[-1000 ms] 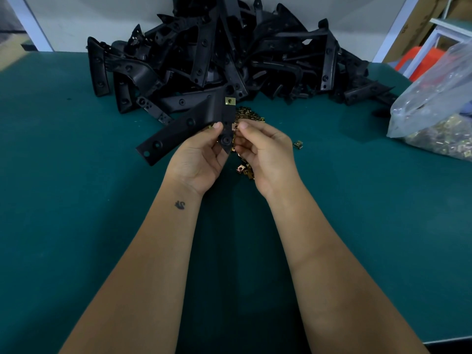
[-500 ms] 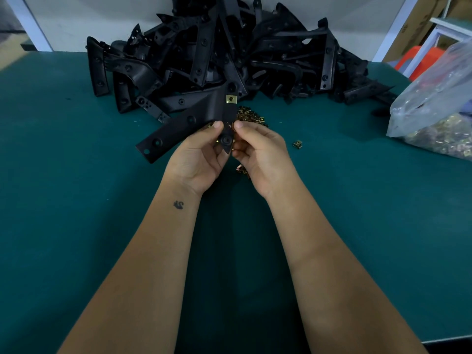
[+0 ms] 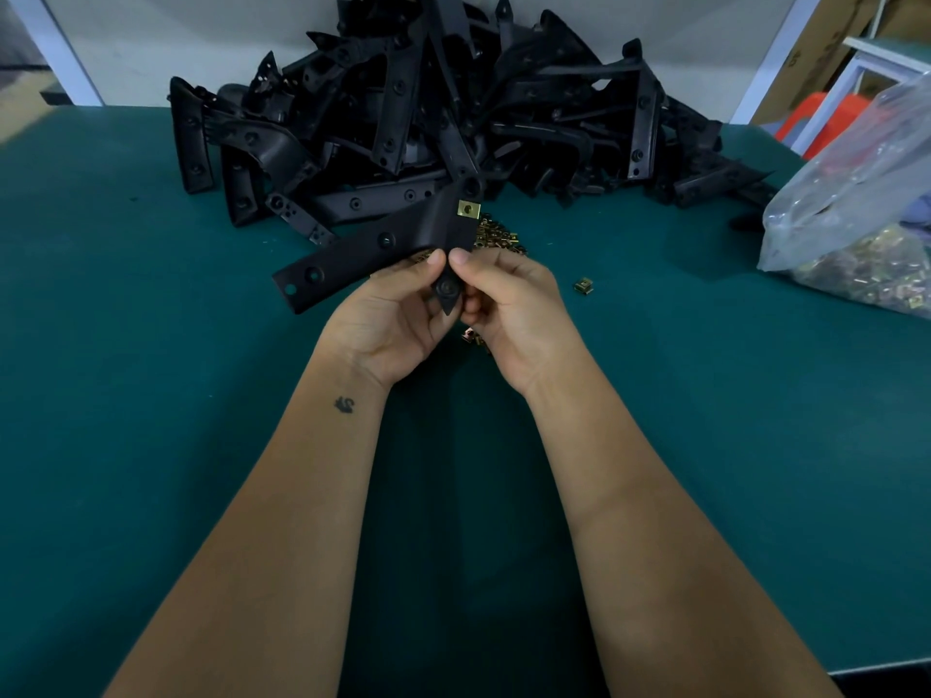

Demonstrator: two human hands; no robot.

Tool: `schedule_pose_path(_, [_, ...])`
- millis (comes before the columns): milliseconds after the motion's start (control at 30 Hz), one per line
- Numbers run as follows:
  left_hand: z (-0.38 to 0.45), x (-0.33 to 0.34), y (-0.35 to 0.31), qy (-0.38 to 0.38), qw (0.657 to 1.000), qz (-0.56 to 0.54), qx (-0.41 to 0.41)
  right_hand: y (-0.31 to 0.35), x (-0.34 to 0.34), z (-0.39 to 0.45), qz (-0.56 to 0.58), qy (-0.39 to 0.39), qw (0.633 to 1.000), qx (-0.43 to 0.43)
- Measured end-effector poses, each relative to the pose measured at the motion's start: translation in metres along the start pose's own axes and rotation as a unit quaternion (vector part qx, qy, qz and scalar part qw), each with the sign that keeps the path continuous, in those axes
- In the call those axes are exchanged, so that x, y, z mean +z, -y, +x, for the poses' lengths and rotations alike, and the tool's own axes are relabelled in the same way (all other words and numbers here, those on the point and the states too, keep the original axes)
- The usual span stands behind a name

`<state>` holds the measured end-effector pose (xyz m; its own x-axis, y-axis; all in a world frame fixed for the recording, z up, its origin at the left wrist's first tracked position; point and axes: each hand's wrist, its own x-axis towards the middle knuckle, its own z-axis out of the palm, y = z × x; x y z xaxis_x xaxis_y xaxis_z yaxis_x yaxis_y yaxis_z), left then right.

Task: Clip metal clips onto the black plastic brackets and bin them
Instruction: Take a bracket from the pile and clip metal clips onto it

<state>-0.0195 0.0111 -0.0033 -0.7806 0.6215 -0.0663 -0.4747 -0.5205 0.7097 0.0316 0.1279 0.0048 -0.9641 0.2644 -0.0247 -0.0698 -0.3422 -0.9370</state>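
**Two hands holding one black bracket over the green table**

Both hands meet at the middle of the view and hold a single black plastic bracket (image 3: pixel 383 249) clear of the table (image 3: pixel 151 395). The left hand (image 3: pixel 390 322) curls its fingers round the bracket's lower edge, thumb tip on the upper face. The right hand (image 3: pixel 509 314) pinches the bracket's short pointed lower leg, thumb tip just beside the left thumb. The bracket's long arm runs away to the left of the hands and slopes downward; three holes show along it.

One brass-coloured metal clip (image 3: pixel 468 209) sits on the bracket's upper corner, just beyond the thumbs. Whether the right hand also holds a clip cannot be told.

Beyond the hands, loose clips (image 3: pixel 499 238) lie in a small heap on the table, too many and too close to count. One single clip (image 3: pixel 583 286) lies apart to the right of the right hand. A few more clips (image 3: pixel 471 339) show under the hands, between the wrists.

Farther beyond, a pile of brackets (image 3: pixel 443 118) stands against the table's far edge; they overlap too much to count. One clear plastic bag (image 3: pixel 856 219) of clips lies far to the right, at the frame's edge.

Bare green surface extends to the left of the left hand, to the right between the single clip and the bag, and on the near side around both forearms. The table's near edge shows at lower right.
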Motion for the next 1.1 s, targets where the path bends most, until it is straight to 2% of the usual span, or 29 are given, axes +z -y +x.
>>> schedule_pose_path(333, [0.0011, 0.0012, 0.0028, -0.009, 1.0, -0.004, 0.008, 0.0003, 0.0002, 0.0007, -0.015, 0.001, 1.0, -0.013])
schedule_pose_path(533, [-0.0015, 0.0054, 0.0015, -0.03, 0.997, -0.069, 0.036, 0.0043, 0.002, 0.0005, 0.077, -0.012, 0.997, 0.002])
schedule_pose_path(933, [-0.0008, 0.0015, 0.0032, -0.014, 0.999, -0.03, 0.034, 0.0012, 0.0023, 0.0004, 0.017, -0.03, 0.999, -0.04])
schedule_pose_path(1100, [0.0022, 0.0034, 0.0059, -0.045, 0.997, -0.01, 0.056, 0.0005, 0.0063, 0.0008, 0.013, -0.039, 0.999, -0.028])
